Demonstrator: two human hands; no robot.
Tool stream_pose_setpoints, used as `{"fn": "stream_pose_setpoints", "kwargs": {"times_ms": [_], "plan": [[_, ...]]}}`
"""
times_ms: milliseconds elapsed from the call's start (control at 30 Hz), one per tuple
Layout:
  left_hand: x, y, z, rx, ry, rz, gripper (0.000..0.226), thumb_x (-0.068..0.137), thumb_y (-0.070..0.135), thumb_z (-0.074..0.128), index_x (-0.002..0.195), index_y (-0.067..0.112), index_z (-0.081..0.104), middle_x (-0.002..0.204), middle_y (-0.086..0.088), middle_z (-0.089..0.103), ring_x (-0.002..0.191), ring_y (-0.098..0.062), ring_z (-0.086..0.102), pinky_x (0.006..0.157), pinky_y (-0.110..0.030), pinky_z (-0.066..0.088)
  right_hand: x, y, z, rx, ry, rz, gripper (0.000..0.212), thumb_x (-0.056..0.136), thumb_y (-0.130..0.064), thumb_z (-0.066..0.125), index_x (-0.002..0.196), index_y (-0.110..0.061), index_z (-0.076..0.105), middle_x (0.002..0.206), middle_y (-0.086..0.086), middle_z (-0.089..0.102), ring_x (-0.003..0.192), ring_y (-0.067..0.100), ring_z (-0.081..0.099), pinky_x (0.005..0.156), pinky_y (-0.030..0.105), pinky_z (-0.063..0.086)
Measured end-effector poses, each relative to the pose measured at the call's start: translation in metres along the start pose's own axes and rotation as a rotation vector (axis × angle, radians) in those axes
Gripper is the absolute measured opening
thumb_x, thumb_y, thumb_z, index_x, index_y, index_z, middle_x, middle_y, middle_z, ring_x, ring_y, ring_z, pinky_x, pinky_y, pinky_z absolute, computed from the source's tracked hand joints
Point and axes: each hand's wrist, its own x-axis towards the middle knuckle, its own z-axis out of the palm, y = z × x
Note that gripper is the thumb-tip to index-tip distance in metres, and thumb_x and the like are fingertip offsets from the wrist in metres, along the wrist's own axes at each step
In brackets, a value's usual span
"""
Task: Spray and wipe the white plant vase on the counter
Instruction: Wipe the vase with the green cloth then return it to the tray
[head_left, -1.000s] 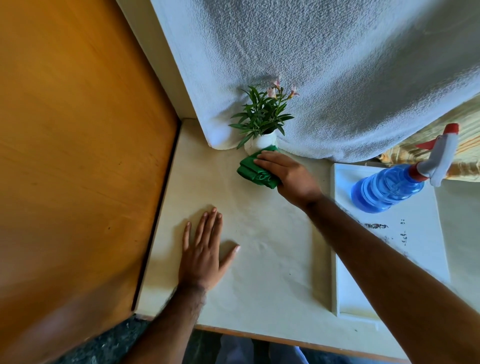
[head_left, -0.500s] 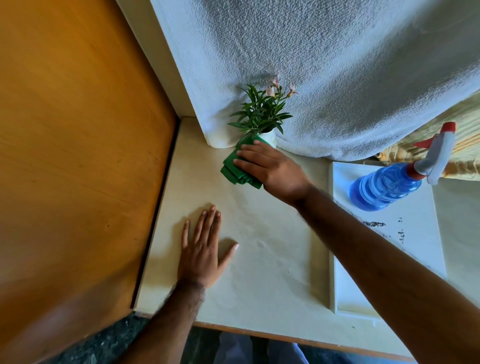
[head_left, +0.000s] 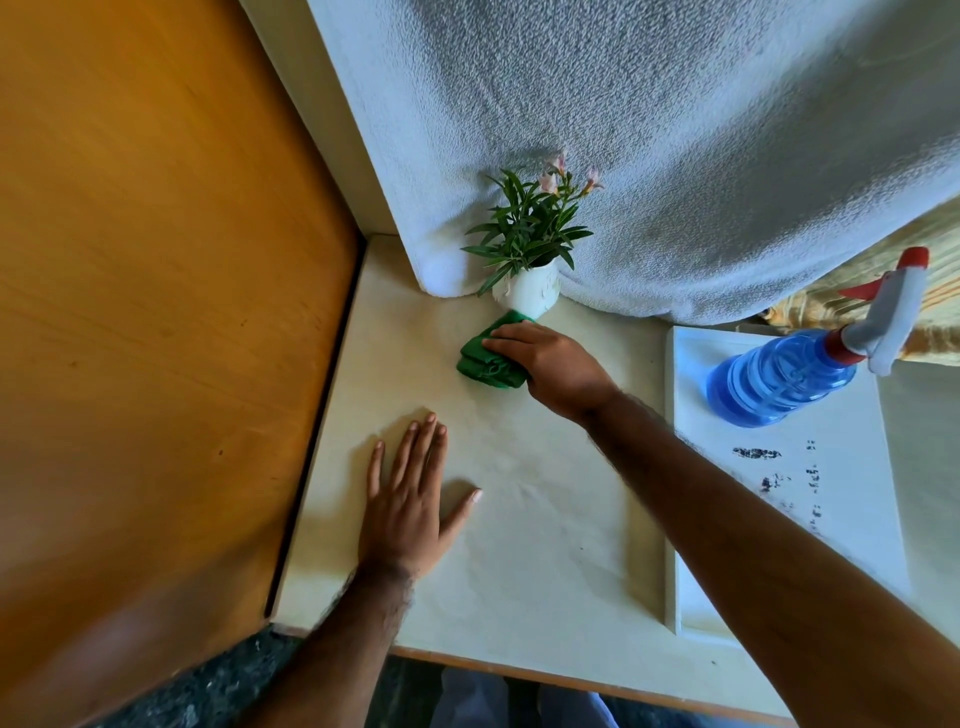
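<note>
Nearest, toward the bench's (head_left: 519, 545) front edge, the left hand (head_left: 410, 509) lies flat and open, fingers spread, holding nothing. Further in, the right hand (head_left: 550, 364) presses a folded green cloth (head_left: 485, 358), fingers curled over it, at the foot of the vase (head_left: 525, 291). The white vase, with its leafy plant (head_left: 527, 228), stands near the back edge against a draped towel (head_left: 675, 156). Wiping well likely means steadying the light vase and working round it. A spray bottle (head_left: 784, 376) lies on a tray (head_left: 831, 519) at the right side.

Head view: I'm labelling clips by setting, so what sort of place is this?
Probably a home: a cream counter beside a wooden panel, a white textured towel hanging behind a small white plant vase.
</note>
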Motion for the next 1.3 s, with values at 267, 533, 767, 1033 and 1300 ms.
{"fn": "stream_pose_setpoints", "kwargs": {"times_ms": [267,533,767,1033,1300], "plan": [[0.000,-0.002,0.000,-0.005,-0.012,-0.003,0.093,0.098,0.077,0.029,0.168,0.016,0.018,0.177,-0.007,0.018,0.163,-0.026,0.018,0.131,-0.059,0.018,-0.007,-0.020,-0.014,0.038,0.032,0.028,0.067,0.070,0.019,0.058,0.130,-0.010,0.068,0.133,0.007,0.067,0.120,0.028,0.063,0.096,0.034,0.054],[0.000,0.000,-0.004,-0.024,-0.022,-0.010,0.092,0.098,0.075,0.031,0.167,0.015,0.022,0.176,-0.006,0.021,0.162,-0.026,0.021,0.129,-0.061,0.022,-0.081,-0.019,-0.048,-0.129,0.183,-0.008,0.062,0.076,0.021,0.061,0.134,-0.001,0.063,0.134,0.017,0.063,0.124,0.037,0.060,0.103,0.046,0.051],[-0.001,0.002,-0.002,-0.053,0.089,0.017,0.087,0.098,0.068,0.040,0.162,0.009,0.036,0.171,-0.011,0.034,0.156,-0.029,0.036,0.127,-0.060,0.025,-0.186,-0.007,-0.067,-0.246,0.314,0.222,0.064,0.076,0.022,0.062,0.135,-0.001,0.062,0.135,0.015,0.063,0.126,0.034,0.059,0.106,0.043,0.049],[-0.002,0.004,-0.002,-0.060,0.110,0.016,0.084,0.098,0.066,0.041,0.162,0.010,0.037,0.171,-0.010,0.035,0.155,-0.029,0.038,0.126,-0.061,0.026,-0.276,0.012,-0.047,-0.349,0.265,0.480,0.072,0.063,0.025,0.069,0.130,-0.001,0.066,0.133,0.017,0.065,0.122,0.036,0.062,0.100,0.045,0.054],[-0.003,0.004,-0.001,-0.041,0.119,0.026,0.085,0.098,0.067,0.040,0.162,0.010,0.035,0.171,-0.010,0.034,0.155,-0.029,0.038,0.128,-0.060,0.023,-0.297,0.016,-0.024,-0.322,0.131,0.545,0.082,0.073,0.020,0.066,0.149,-0.001,0.045,0.155,0.020,0.043,0.144,0.037,0.041,0.113,0.053,0.043]]}}
